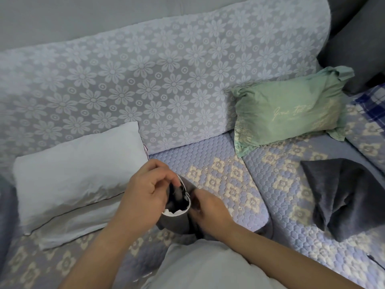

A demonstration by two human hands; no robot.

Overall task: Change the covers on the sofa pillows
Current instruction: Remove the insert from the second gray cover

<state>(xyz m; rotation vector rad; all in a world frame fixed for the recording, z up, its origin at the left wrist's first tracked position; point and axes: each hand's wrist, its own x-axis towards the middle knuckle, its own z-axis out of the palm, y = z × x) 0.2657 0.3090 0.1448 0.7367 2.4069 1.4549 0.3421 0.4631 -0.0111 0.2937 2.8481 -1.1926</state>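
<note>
Head view showed us, nearest the camera, a white pillow (208, 265) lying against our lap, its far end already inside a dark grey cover (177, 223) whose open, zippered mouth faced upward. Our left hand (145, 191) had its grip closed on the near-left edge of that opening, fingers curled over the pale lining, while our right hand (210, 207) pinched the opposite edge just beside the zipper, so both grips held the cover and neither was free. We judged the cover soft, limp and light, likely to bunch and slip back unless taken by the firmer zipper seam, and the pillow springy enough to be squeezed in by its corners. Just beyond, to the left, a bare white pillow (73, 176) rested on the quilted sofa seat (229, 180), leaning toward the backrest. Well apart on the right lay a crumpled dark grey cloth (350, 197), probably another cover, though we could not tell which. Farther back, a pillow in a green cover (291, 113) sat against the floral backrest (166, 80), near a blue plaid fabric (373, 103) and the dark grey cushions (358, 38) in the corner.
</note>
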